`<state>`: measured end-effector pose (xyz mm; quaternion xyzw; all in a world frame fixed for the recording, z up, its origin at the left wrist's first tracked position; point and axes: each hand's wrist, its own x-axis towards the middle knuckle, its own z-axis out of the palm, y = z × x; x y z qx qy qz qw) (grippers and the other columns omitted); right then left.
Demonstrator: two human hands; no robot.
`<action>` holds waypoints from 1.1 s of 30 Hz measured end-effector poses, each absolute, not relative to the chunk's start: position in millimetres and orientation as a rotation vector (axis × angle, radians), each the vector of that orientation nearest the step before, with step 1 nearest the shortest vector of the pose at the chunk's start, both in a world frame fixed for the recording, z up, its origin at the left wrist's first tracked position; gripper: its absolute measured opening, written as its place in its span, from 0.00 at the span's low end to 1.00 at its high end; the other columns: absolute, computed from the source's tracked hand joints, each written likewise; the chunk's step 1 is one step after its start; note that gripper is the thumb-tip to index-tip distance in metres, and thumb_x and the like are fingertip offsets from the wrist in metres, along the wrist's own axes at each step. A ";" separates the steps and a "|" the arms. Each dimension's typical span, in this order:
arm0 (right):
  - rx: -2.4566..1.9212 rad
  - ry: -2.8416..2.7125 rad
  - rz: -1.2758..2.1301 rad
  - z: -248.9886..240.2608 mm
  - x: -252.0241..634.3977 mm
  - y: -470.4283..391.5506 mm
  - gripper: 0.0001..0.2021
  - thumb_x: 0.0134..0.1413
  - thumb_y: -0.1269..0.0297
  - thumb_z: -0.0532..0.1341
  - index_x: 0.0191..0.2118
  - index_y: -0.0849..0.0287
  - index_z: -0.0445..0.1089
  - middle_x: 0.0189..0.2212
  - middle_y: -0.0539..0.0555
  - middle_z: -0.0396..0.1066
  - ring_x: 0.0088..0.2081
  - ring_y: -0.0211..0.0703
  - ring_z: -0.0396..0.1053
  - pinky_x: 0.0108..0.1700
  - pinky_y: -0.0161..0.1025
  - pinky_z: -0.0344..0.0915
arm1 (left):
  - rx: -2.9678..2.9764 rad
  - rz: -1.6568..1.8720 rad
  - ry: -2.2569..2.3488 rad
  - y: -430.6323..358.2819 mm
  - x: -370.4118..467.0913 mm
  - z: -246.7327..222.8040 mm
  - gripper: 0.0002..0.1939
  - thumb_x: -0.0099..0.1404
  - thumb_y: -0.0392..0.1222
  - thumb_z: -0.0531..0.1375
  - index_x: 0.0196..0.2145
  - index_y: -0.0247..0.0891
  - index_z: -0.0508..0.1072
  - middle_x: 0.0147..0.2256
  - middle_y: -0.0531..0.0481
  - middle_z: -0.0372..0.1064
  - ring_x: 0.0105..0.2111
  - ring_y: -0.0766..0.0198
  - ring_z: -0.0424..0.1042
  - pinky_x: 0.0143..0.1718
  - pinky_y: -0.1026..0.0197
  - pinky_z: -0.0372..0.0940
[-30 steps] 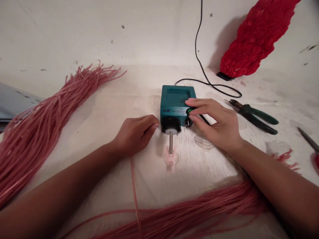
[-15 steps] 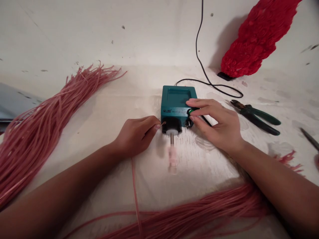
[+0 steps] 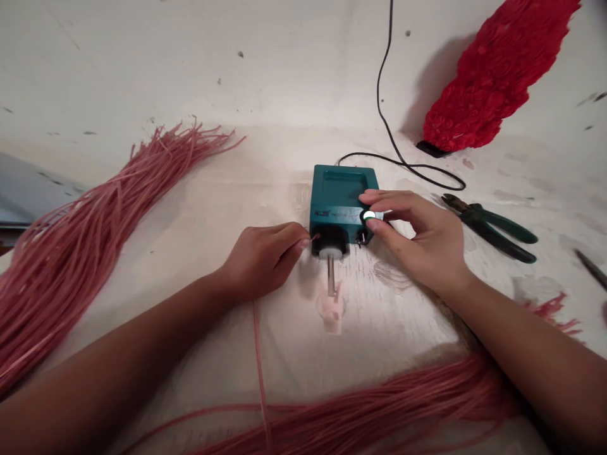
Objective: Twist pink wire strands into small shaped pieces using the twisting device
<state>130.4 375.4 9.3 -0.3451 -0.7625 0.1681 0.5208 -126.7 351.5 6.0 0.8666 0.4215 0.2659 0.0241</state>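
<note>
A teal machine (image 3: 344,189) with a black front part and a metal shaft (image 3: 331,275) sits in the middle of the table. My left hand (image 3: 265,262) is closed in a pinch at the left of the black front part, on the end of a pink cord (image 3: 259,373) that trails down below the hand. At the machine's right front corner, the thumb and a finger of my right hand (image 3: 417,237) pinch a round knob (image 3: 368,216), which shows bright white on its face.
Pink cord bundles lie at the left (image 3: 95,221) and along the front (image 3: 379,411). Green-handled pliers (image 3: 497,230) and a pointed dark tool (image 3: 590,265) are at the right. A black cable (image 3: 389,126) runs behind the machine, near a red rose-textured object (image 3: 497,76).
The knob's face has turned from green to bright white. The shaft's lower end, blurred before, now shows more sharply. The whole view has shifted slightly, while both hands keep their places at the machine.
</note>
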 end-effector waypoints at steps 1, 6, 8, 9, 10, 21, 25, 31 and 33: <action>-0.845 -1.812 0.432 8.4 130.2 375.2 0.11 0.57 0.72 0.65 0.45 0.52 0.74 0.48 0.54 0.77 0.53 0.51 0.73 0.49 0.51 0.75 | 2.688 0.827 1.304 351.3 -126.8 5.8 0.09 0.72 0.37 0.51 0.36 0.37 0.70 0.30 0.53 0.73 0.25 0.68 0.69 0.29 0.64 0.59; -0.863 -1.778 0.487 5.1 129.0 377.4 0.14 0.57 0.70 0.65 0.48 0.50 0.72 0.49 0.53 0.74 0.54 0.52 0.71 0.50 0.52 0.73 | 2.740 0.850 1.291 351.3 -126.8 5.6 0.09 0.71 0.36 0.51 0.35 0.37 0.70 0.30 0.53 0.74 0.24 0.69 0.68 0.28 0.64 0.57; -0.843 -1.775 0.486 4.5 129.1 379.0 0.14 0.57 0.70 0.65 0.48 0.50 0.72 0.49 0.54 0.73 0.54 0.52 0.71 0.53 0.53 0.72 | 2.757 0.850 1.285 351.8 -126.6 5.5 0.09 0.72 0.36 0.51 0.35 0.37 0.70 0.30 0.53 0.74 0.24 0.69 0.68 0.28 0.64 0.57; -0.834 -1.775 0.481 4.3 129.4 379.7 0.14 0.56 0.70 0.66 0.48 0.50 0.72 0.49 0.54 0.72 0.54 0.52 0.70 0.54 0.54 0.71 | 2.765 0.849 1.284 352.0 -126.6 5.5 0.09 0.72 0.36 0.51 0.35 0.37 0.70 0.30 0.53 0.74 0.24 0.69 0.68 0.28 0.64 0.57; -0.829 -1.775 0.474 4.1 129.7 380.3 0.14 0.56 0.69 0.66 0.48 0.50 0.72 0.49 0.55 0.71 0.54 0.52 0.70 0.55 0.54 0.70 | 2.771 0.849 1.285 352.2 -126.5 5.4 0.09 0.72 0.36 0.51 0.35 0.37 0.70 0.30 0.53 0.74 0.25 0.69 0.68 0.28 0.64 0.57; -0.777 -1.812 0.456 1.1 131.6 384.4 0.13 0.57 0.69 0.64 0.48 0.52 0.69 0.48 0.55 0.69 0.54 0.51 0.68 0.56 0.54 0.69 | 2.764 0.844 1.329 352.6 -129.3 4.0 0.10 0.72 0.37 0.51 0.36 0.38 0.71 0.30 0.53 0.74 0.25 0.69 0.69 0.28 0.63 0.57; -0.757 -1.838 0.434 4.0 132.2 383.3 0.13 0.59 0.70 0.61 0.49 0.52 0.69 0.48 0.56 0.69 0.54 0.51 0.68 0.58 0.56 0.66 | 2.762 0.897 1.404 354.1 -129.3 2.1 0.11 0.72 0.37 0.50 0.36 0.37 0.71 0.31 0.53 0.74 0.26 0.68 0.70 0.28 0.64 0.57; -0.750 -1.908 0.305 6.1 132.4 382.8 0.14 0.58 0.71 0.59 0.50 0.53 0.67 0.49 0.58 0.69 0.54 0.52 0.67 0.57 0.58 0.64 | 2.892 0.911 1.480 353.9 -131.2 2.5 0.10 0.71 0.35 0.51 0.36 0.38 0.72 0.30 0.53 0.76 0.29 0.67 0.74 0.27 0.65 0.57; -0.747 -1.919 0.241 6.9 133.8 382.7 0.14 0.57 0.72 0.59 0.49 0.54 0.67 0.48 0.58 0.69 0.53 0.53 0.67 0.56 0.58 0.64 | 2.934 0.944 1.503 349.9 -133.0 7.3 0.10 0.71 0.35 0.52 0.35 0.38 0.72 0.28 0.53 0.75 0.28 0.68 0.74 0.27 0.65 0.57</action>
